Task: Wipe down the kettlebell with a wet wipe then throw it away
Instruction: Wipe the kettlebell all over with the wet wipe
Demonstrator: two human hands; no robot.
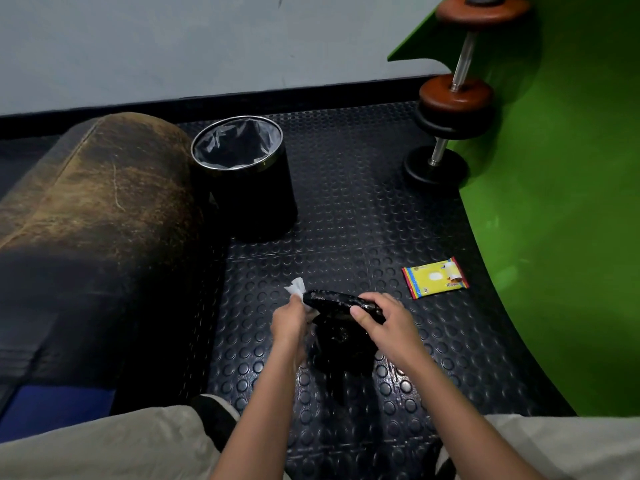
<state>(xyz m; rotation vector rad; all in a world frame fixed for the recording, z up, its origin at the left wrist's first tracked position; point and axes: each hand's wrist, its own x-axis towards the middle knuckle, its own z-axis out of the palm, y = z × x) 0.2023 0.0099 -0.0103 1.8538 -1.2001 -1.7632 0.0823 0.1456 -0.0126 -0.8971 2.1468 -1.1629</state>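
Clearly we are in the wiping step: our left hand (289, 320) pinches the white wipe (296, 287) against the left end of the kettlebell (341, 327) handle, while our right hand (382, 318) curls round the handle's right end, steadying the weight on the floor (346, 209). Next, we judge, the body needs rubbing before the wipe goes to the bin (242, 174), which stands well beyond, bag-lined, its contents indistinct. A wipes packet (434, 278) lies nearby.
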